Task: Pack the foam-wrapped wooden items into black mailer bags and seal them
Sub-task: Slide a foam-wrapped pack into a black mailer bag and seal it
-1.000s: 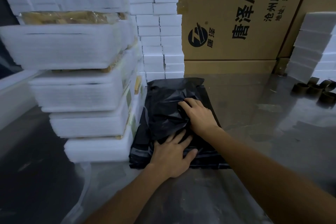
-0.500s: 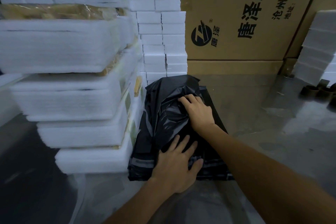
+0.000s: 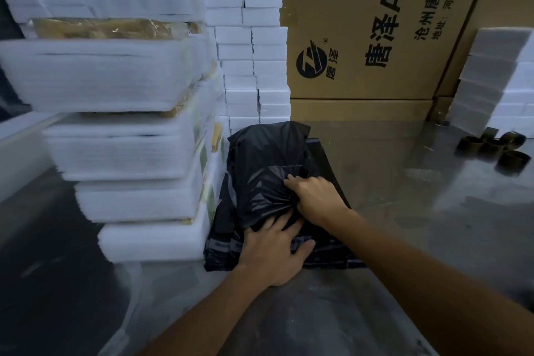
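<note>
A stack of black mailer bags (image 3: 222,248) lies flat on the table in front of me. My right hand (image 3: 315,199) grips the bunched plastic of the top black mailer bag (image 3: 263,170), which rises crumpled off the stack. My left hand (image 3: 271,251) presses flat on the near end of the stack, fingers spread. To the left stands a tall pile of foam-wrapped wooden items (image 3: 115,130), with bits of wood showing between the white foam layers.
Small white foam blocks (image 3: 254,61) are stacked behind the bags. Large printed cardboard boxes (image 3: 375,26) line the back. More white foam (image 3: 494,78) stands at the right, with several brown tape cores (image 3: 497,147) on the shiny table (image 3: 404,182).
My right hand has curled from lying on the top bag to gripping it, and the bag has lifted and bunched higher. My left hand stays pressed on the stack.
</note>
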The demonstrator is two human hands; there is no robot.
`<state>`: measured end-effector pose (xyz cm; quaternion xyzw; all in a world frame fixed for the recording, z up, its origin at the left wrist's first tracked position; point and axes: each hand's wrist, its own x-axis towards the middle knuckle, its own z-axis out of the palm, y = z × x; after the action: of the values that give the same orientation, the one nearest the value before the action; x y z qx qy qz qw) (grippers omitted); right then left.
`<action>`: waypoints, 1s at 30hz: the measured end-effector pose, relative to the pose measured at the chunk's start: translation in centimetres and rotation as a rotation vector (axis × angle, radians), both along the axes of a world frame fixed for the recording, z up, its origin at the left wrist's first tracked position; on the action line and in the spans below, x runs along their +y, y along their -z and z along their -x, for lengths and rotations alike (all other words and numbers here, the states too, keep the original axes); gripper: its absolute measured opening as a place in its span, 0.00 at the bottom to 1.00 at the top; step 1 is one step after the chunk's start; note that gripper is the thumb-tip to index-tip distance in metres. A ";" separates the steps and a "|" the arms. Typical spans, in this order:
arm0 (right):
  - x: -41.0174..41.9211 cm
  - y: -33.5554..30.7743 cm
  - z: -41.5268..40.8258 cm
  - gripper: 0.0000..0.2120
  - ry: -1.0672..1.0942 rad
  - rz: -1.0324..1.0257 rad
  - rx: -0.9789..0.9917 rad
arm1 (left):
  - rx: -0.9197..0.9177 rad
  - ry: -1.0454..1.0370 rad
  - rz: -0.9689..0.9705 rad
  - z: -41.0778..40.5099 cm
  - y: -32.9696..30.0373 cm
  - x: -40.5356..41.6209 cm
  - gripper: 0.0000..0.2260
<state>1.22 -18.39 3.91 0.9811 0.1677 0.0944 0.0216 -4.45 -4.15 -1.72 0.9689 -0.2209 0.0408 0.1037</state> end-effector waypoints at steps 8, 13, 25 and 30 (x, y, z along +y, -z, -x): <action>0.8 1.1 -1.3 0.28 0.077 0.031 0.091 | -0.016 0.002 0.031 -0.2 0.2 0.1 0.29; 0.3 1.1 -0.3 0.28 0.032 -0.160 0.183 | -0.035 -0.005 0.045 0.0 0.0 0.2 0.26; -4.7 2.1 4.1 0.15 0.234 -0.422 -0.099 | -0.346 -0.316 -0.054 -0.4 -5.1 3.9 0.22; -6.3 1.5 6.1 0.10 0.214 -0.482 -0.123 | -0.267 -0.141 -0.053 -0.6 -5.6 5.9 0.09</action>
<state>-4.85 -24.65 2.44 0.9625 0.0342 0.1882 -0.1926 -3.86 1.77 3.85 0.9703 -0.1653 0.1707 0.0447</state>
